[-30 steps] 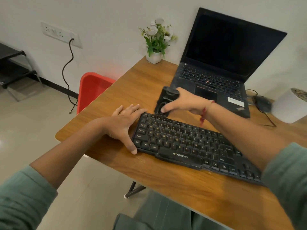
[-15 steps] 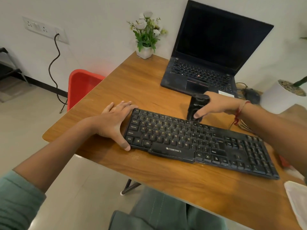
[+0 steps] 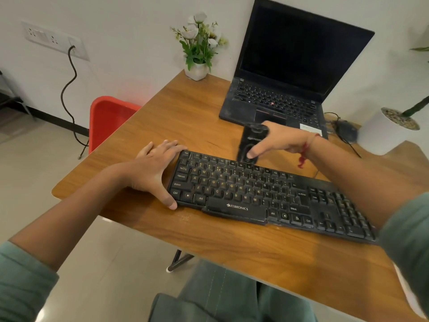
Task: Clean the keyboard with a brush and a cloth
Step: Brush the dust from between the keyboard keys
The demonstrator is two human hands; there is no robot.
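**A:** While the left hand (image 3: 153, 168) is staying planted at the left end of the long black plastic keyboard (image 3: 267, 196), what is changing?

**B:** The small black blocky brush (image 3: 251, 140) is now sitting farther along. A second ago it was working at the keyboard's upper left corner. Now its lower end is touching the function-key row, a little left of the middle.

**A:** What are the surfaces looking like?

**B:** The keyboard is lying at a slant on the brown wood-grain table (image 3: 232, 247), and its matte keys are showing pale lettering. The brush is coming out blurred, so its bristles are not showing clearly. It is reading as a rounded rectangular body standing nearly upright. Behind it, a black open laptop (image 3: 290, 66) with a dark screen is facing the person. A white square pot of white flowers (image 3: 197, 68) is standing at the table's far corner, and a red plastic chair (image 3: 109, 119) is standing beside the table's left edge.

**A:** And how are the hands lying?

**B:** The left hand is lying flat on the wood with its fingers straight and spread. Its thumb is reaching along the keyboard's near left corner, and it is grasping nothing. The right hand (image 3: 283, 140) is gripping the brush from the right. Its thumb is pressing down the front face and its fingers are wrapping behind. A red thread is hanging at that wrist.
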